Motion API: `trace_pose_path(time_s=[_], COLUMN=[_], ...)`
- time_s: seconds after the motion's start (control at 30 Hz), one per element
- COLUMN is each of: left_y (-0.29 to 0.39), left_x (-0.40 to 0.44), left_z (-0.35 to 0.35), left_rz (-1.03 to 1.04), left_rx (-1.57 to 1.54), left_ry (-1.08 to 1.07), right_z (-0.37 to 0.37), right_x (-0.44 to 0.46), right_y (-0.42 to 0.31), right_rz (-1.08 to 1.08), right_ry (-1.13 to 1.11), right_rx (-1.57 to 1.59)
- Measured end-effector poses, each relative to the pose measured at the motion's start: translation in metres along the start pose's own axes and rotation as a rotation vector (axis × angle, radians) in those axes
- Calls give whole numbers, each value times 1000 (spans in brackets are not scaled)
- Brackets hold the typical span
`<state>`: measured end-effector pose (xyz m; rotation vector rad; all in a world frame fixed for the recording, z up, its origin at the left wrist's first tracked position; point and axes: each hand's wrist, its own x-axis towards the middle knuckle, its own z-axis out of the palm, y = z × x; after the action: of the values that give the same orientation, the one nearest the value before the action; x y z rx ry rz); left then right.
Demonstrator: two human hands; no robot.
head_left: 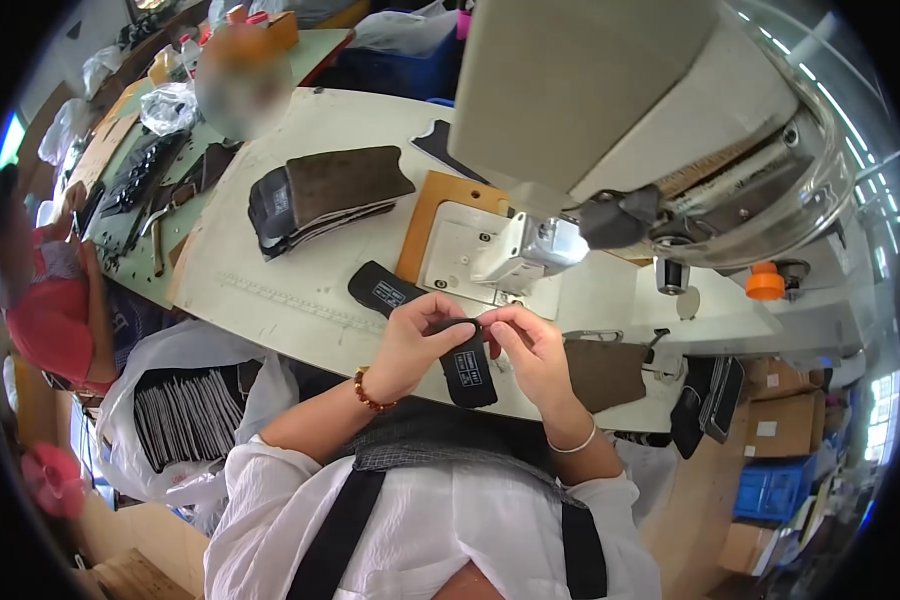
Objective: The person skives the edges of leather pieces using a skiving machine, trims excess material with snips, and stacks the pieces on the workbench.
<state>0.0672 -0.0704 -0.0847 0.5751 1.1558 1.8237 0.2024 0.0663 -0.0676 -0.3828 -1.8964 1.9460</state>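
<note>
Reaches in from the near edge of the desk (220,240) with both arms bent and low, bringing both hands close together in front of the body. Turns the left hand (410,345) inward to the right, and pinches the top end of a small black piece (470,377) with white print between thumb and finger. Turns the right hand (535,358) inward to the left, with thumb and fingers bent and closed at the same top end. Grasps the black piece with both sets of fingers, letting its long part hang down by the near edge. Has a second black piece (375,285) flat on the desk, just past the left hand; cannot tell if touching. Has a stack (340,190) near the far left corner and a sewing machine (545,245) just beyond the hands.
</note>
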Motion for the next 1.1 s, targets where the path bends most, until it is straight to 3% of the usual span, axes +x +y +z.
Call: trace_pose_path(time_s=[0.33,0.47,0.97,1.1], left_y=[-1,1,6,3], left_x=[-5,-5,-6,-5], left_z=[9,6,10,6], left_rz=[107,132,131,141], left_rx=[177,262,217,319], left_ry=[-100,-117,-149,-173], right_z=[-10,-15,-23,-21], right_x=[-3,-4,-12,-11], right_y=[-10,-4,-18,-13], right_rz=[129,52,109,23], right_ry=[-64,-43,45,-30], right_rx=[10,5,-72,-177])
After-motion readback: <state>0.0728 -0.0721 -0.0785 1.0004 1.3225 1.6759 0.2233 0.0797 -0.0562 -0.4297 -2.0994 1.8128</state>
